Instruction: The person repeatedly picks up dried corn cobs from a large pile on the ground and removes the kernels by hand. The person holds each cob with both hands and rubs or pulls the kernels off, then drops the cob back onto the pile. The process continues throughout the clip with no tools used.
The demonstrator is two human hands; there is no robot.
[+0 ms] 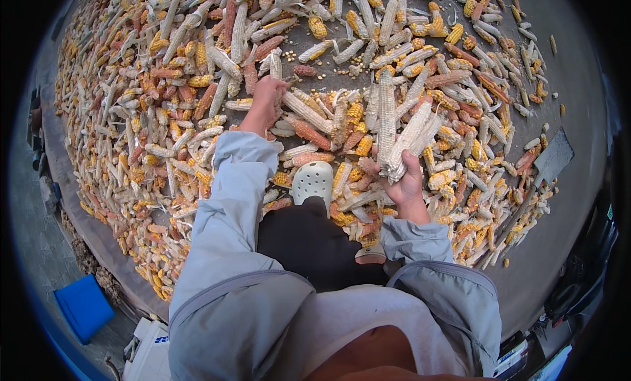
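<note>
My right hand (409,187) is closed around a bundle of pale, mostly bare corn cobs (414,139), which point up and away from me. Farther forward and to the left, my left hand (265,104) is closed on a whitish corn cob (275,64) that sticks out beyond its fingers. Most of those fingers are hidden behind the hand's back. Around both hands lie loose corn cobs (309,131), some pale and stripped, some reddish, others still bearing yellow kernels (355,113). Scattered kernels dot the dark ground ahead of my left hand.
Corn cobs (138,118) spread thickly to the left, ahead and right. A pale clog with holes (311,184) stands among them below my hands. A flat-bladed shovel (555,156) lies at the right. A blue bin (84,307) and a white container (148,351) are at the lower left.
</note>
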